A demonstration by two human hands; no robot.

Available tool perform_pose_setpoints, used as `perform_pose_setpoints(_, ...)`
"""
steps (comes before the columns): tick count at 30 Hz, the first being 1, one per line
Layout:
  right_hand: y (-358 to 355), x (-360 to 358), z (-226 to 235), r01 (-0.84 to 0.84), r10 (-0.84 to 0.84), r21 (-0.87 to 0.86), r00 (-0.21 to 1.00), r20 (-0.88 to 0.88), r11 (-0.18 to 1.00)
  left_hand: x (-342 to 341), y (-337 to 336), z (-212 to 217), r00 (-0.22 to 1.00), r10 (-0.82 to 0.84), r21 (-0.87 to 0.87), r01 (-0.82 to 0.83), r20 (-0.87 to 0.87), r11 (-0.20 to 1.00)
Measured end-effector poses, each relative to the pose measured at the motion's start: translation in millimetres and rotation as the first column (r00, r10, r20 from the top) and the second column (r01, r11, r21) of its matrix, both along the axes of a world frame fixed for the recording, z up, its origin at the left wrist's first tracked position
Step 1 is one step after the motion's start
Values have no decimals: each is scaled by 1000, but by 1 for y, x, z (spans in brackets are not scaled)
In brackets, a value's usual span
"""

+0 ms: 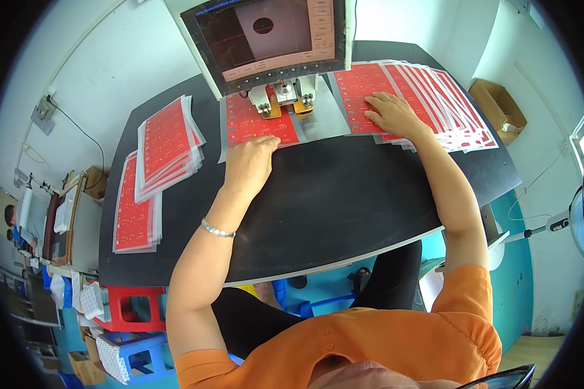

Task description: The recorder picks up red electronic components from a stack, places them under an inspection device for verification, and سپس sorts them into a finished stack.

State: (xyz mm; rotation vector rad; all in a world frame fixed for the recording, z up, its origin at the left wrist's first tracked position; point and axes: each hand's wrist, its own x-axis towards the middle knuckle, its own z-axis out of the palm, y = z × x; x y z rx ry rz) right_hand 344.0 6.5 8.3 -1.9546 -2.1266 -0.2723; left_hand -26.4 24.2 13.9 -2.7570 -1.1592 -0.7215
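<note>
My left hand (pixel 250 163) is closed at the near edge of a red printed sheet (pixel 245 127) with clear margins, its fingers curled onto that edge. The sheet lies under the head of a small machine (pixel 283 97), which has white brackets and brass-coloured parts. Further right, my right hand (pixel 393 115) rests with its fingers apart on the left part of a fanned stack of red printed sheets (pixel 363 83). What lies beneath its palm is hidden.
Above the machine stands a monitor (pixel 266 39) showing a dark round spot. Two overlapping piles of red sheets (pixel 165 139) lie on the left of the black table (pixel 305 207). A cardboard box (pixel 499 110) sits beyond the right edge; red (pixel 136 292) and blue stools (pixel 139 350) are at lower left.
</note>
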Motion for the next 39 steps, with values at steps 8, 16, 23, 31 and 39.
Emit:
perform_pose_setpoints(8,-2,-7,5,26,-25,-69,1000,10,997,9,32,-18,993,113,153,-107,-31,982)
perform_pose_setpoints(16,-2,-9,7,42,-41,-61,999,24,997,8,34,-17,993,109,153,-102,-37,983)
perform_pose_setpoints(23,-3,-10,13,-57,54,-19,989,-135,998,5,32,-16,993,120,110,-117,-18,987)
perform_pose_setpoints(31,-7,-56,29,-256,118,-76,663,-740,964,1,32,-12,992,129,266,-125,1,956)
perform_pose_setpoints(39,-26,-88,40,-412,-279,-341,205,-938,845,7,-13,11,998,-70,99,70,0,993)
